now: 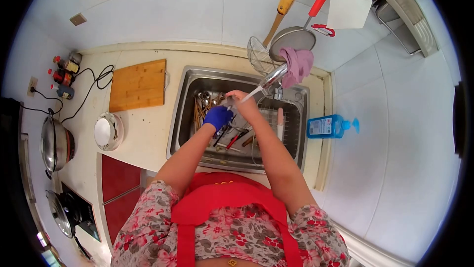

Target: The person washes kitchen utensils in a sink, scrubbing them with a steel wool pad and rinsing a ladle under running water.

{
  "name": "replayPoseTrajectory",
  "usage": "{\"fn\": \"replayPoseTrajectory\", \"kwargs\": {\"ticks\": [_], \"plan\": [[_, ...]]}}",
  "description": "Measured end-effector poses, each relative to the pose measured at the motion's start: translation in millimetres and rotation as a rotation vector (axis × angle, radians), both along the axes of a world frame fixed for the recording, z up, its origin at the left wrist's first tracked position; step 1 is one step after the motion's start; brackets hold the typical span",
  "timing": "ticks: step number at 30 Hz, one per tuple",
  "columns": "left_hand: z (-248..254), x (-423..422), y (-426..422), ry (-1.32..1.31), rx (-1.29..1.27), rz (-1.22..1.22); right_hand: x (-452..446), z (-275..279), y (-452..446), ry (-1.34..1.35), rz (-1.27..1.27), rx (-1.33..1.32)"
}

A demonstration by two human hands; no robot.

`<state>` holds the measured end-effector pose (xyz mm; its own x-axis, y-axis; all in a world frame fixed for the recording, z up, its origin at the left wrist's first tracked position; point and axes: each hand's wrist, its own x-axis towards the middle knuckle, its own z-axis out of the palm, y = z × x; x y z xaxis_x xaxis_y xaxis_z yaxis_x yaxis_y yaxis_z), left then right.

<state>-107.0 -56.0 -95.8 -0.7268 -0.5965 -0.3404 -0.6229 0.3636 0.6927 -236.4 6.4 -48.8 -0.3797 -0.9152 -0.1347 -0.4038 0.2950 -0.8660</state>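
My left hand [217, 118], in a blue glove, is closed over the steel sink [180, 119]. My bare right hand [243, 103] meets it, fingers bent, under the stream from the faucet [273, 76]. A small shiny piece shows between the two hands, too blurred and covered to name. Left of them, several spoons [205, 98] and chopsticks [197, 117] lie in the sink. Below the hands are a red-handled utensil [232, 142] and other loose utensils. A knife with a pink handle [280, 116] rests on the wire rack [268, 103] at the right.
A wooden cutting board [138, 85] and stacked bowls [105, 133] stand on the left counter. A blue soap bottle [326, 127] is right of the sink. Strainers [292, 40] and a purple cloth [297, 64] hang by the faucet. Pans [55, 143] and sauce bottles [61, 77] are far left.
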Motion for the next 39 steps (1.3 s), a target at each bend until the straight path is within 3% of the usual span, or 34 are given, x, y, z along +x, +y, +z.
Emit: {"fn": "replayPoseTrajectory", "kwargs": {"ticks": [2,4,5,7,11,13,17,19,23,25,26,28,29,30,31,32,33,34,35,36,38,39], "plan": [[-27.2,-12.8,-13.5,0.017,-0.142,-0.095,1.7,8.2,1.7,-0.03,-0.024,0.158],[-38.0,-24.6,-18.9,0.292,0.05,0.071,2.5,0.7,7.1,0.367,0.019,-0.054],[-44.1,-28.8,-16.3,0.295,0.052,0.074,1.0,-2.5,10.0,0.37,0.023,-0.051],[-39.4,-37.1,-7.1,0.732,0.394,0.317,-0.3,1.5,15.8,0.489,-0.003,-0.381],[-34.3,-42.2,-1.2,0.735,0.355,0.366,-9.7,5.2,31.4,0.382,-0.042,-0.313],[-3.3,-36.8,3.0,0.564,-0.212,0.114,-9.1,13.4,39.2,0.33,-0.103,-0.124],[2.4,-36.7,3.2,0.551,-0.146,0.132,-1.3,11.4,41.0,0.437,-0.139,-0.143],[12.8,-33.2,5.7,0.531,-0.293,0.12,4.1,16.6,36.7,0.568,-0.174,-0.217],[20.2,-24.4,-1.7,0.565,-0.394,0.134,3.4,11.8,21.4,0.524,-0.199,-0.289],[16.8,-25.8,-10.5,0.707,-0.168,0.206,3.5,16.3,16.0,0.113,-0.271,-0.184],[14.8,-27.1,-13.0,0.708,-0.171,0.211,3.9,7.3,13.6,0.114,-0.266,-0.186],[26.3,-31.2,-14.2,0.741,0.768,0.648,4.5,-17.3,10.2,0.062,-0.291,-0.251],[1.2,-34.2,-19.8,0.769,0.434,0.461,2.4,-23.4,12.1,0.063,-0.29,-0.251],[2.5,-34.6,-21.9,0.79,0.076,0.333,0.4,-25.2,14.8,-0.057,-0.202,-0.051],[3.2,-34.6,-19.7,0.755,0.369,0.457,-1.2,-26.9,17.3,-0.175,-0.113,0.149],[3.7,-35.2,-17.2,0.707,0.664,0.576,-1.9,-29.2,19.5,-0.171,-0.113,0.15],[14.1,-34.6,-14.0,0.71,0.666,0.577,-2.4,-33.4,21.8,0.076,-0.088,0.154],[20.8,-34.1,-11.5,0.514,0.413,0.553,-0.2,-28.7,23.2,0.32,-0.062,0.156],[26.9,-33.4,-9.2,0.316,0.162,0.52,0.3,-23.4,27.4,0.32,-0.064,0.158],[20.8,-32.5,-9.1,0.314,0.165,0.517,6.1,4.8,32.1,0.393,-0.062,0.224],[3.2,-32.0,-11.7,0.395,-0.2,0.484,6.9,28.7,37.0,0.47,-0.062,0.293],[7.5,-32.5,-12.4,0.396,-0.198,0.482,4.8,31.9,39.1,0.534,-0.06,0.356]]}}
